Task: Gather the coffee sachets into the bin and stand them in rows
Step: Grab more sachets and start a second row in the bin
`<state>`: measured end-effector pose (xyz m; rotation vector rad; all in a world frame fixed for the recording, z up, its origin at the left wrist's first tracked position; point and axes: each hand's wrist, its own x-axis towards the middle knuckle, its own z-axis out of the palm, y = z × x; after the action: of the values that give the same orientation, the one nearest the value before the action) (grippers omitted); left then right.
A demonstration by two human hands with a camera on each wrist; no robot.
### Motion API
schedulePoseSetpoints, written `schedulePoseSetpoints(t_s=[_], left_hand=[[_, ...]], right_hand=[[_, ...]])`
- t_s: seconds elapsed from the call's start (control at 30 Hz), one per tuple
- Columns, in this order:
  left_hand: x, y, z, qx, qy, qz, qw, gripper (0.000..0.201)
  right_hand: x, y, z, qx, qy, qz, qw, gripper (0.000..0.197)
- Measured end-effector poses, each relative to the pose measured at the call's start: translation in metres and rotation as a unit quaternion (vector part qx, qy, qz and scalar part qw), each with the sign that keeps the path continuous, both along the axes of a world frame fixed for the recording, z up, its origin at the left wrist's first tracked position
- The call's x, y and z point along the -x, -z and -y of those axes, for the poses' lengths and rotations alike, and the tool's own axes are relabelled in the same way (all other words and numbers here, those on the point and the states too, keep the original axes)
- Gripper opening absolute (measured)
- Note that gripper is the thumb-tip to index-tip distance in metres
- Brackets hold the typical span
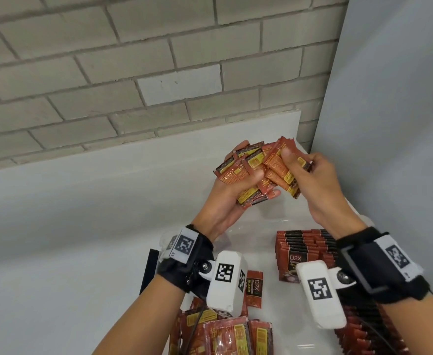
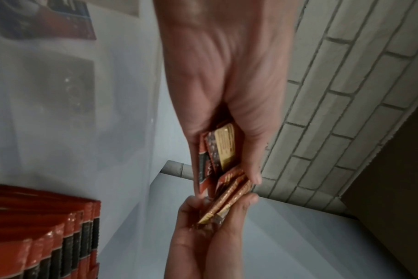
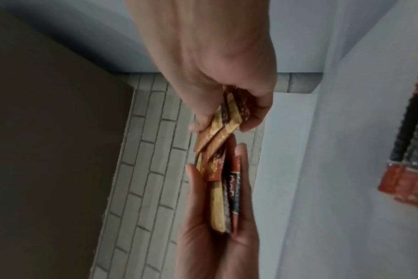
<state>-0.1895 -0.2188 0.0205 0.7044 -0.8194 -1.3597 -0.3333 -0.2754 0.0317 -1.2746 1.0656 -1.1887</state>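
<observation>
Both hands are raised over the clear bin (image 1: 274, 221). My left hand (image 1: 261, 185) grips a fanned bunch of red-and-yellow coffee sachets (image 1: 241, 165), thumb across their front. My right hand (image 1: 297, 160) pinches a few sachets (image 1: 279, 167) at the right side of that bunch. In the left wrist view, the left hand (image 2: 227, 181) clamps the sachets (image 2: 223, 149) and the right hand (image 2: 215, 217) meets it from below. The right wrist view has the right hand (image 3: 221, 126) pinching sachet edges (image 3: 217, 139). Rows of sachets (image 1: 302, 249) stand upright in the bin.
More loose sachets (image 1: 223, 334) lie near the bottom edge, and a single sachet (image 1: 255, 288) lies face up behind the left wrist. A black bar (image 1: 150, 270) stands at the left. A brick wall (image 1: 133, 73) is behind, and a grey panel (image 1: 389, 98) closes the right side.
</observation>
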Motion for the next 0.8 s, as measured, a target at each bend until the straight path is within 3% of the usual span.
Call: schedulePoseSetpoints(t_s=[0.2,0.47,0.67,0.8], left_hand=[[0.000,0.004,0.001,-0.032,-0.045,0.033,0.998,0.056],[-0.002,0.004,0.001,-0.043,-0.064,0.011,0.997,0.050],[-0.003,0.002,0.001,-0.056,-0.068,0.039,0.995,0.046],[-0.006,-0.002,0.001,-0.079,-0.051,-0.008,0.995,0.030]], right_hand=[[-0.005,0.001,-0.008,0.082,-0.009,-0.136,0.987,0.045],[0.002,-0.005,-0.005,0.055,-0.130,-0.073,0.987,0.030],[0.003,-0.004,-0.002,0.058,-0.134,-0.056,0.988,0.024],[0.003,-0.004,0.001,0.045,-0.107,-0.026,0.993,0.017]])
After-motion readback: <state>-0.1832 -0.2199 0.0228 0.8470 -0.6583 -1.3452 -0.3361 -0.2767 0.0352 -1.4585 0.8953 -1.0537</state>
